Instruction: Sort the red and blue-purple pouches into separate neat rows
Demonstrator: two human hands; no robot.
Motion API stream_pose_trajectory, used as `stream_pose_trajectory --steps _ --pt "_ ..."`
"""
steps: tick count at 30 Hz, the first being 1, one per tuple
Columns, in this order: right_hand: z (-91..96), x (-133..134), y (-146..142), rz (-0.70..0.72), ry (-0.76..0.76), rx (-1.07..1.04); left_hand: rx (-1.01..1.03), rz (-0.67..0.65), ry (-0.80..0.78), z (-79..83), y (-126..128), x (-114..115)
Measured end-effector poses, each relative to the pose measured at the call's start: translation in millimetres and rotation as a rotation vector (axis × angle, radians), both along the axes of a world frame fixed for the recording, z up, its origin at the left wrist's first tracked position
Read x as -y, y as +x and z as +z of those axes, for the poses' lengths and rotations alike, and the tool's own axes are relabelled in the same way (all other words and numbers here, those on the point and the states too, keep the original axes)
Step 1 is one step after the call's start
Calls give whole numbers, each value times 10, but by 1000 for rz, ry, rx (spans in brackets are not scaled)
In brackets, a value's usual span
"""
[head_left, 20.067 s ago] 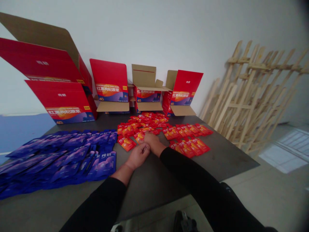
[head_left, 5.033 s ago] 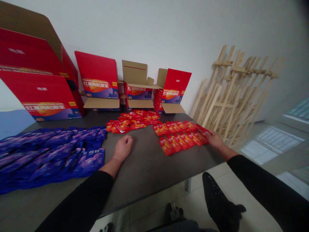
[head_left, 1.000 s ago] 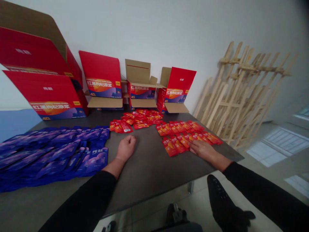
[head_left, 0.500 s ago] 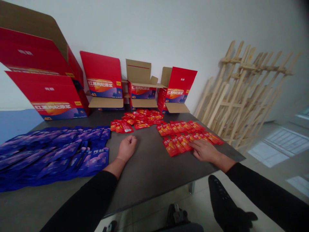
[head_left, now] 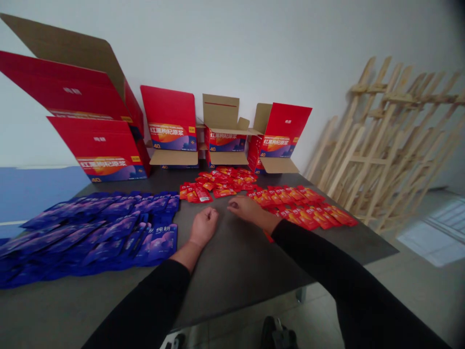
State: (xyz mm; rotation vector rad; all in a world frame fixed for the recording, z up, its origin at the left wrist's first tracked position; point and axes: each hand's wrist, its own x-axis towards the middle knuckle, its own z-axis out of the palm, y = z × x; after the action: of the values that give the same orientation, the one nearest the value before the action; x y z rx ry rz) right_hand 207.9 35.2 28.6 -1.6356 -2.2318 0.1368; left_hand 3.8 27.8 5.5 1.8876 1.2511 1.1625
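My left hand [head_left: 203, 227] rests on the dark table top as a loose fist, just right of a large spread of blue-purple sachets [head_left: 109, 235]. My right hand [head_left: 247, 208] lies nearby with relaxed fingers and nothing in it, at the left end of overlapping rows of red-orange sachets [head_left: 301, 206]. Its black sleeve hides the lower part of those rows. Another loose heap of red sachets [head_left: 218, 185] lies farther back, between my hands and the boxes.
Several open red printed cardboard cartons [head_left: 169, 121] stand along the wall at the table's back edge, with a larger one [head_left: 98, 148] at the left. Wooden easel frames [head_left: 385, 135] lean on the wall at right. The table's front edge lies beyond my forearms, above a tiled floor [head_left: 417, 252].
My right hand has slid left from the red rows' lower right area to their left end, with its sleeve now over them. My left fist stays nearly in place.
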Motion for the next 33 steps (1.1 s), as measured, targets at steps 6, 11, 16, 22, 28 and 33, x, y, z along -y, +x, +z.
stream_pose_trajectory --steps 6,11,16,22,28,33 --pt "-253 -715 -666 34 20 -141 22 -22 -21 -11 1 11" --pt "-322 -874 -897 21 -37 -88 21 -27 -25 -41 6 -8" --pt "-242 -838 -917 -24 -65 62 15 -20 -9 -66 9 -12" --pt "-134 -755 -794 -248 -64 -27 4 -24 2 -48 15 -7" --pt "56 -541 -384 -361 -85 -487 2 -22 0 -2 18 2" --pt "313 -55 296 -390 -90 -727 -2 -8 -3 32 13 -1"
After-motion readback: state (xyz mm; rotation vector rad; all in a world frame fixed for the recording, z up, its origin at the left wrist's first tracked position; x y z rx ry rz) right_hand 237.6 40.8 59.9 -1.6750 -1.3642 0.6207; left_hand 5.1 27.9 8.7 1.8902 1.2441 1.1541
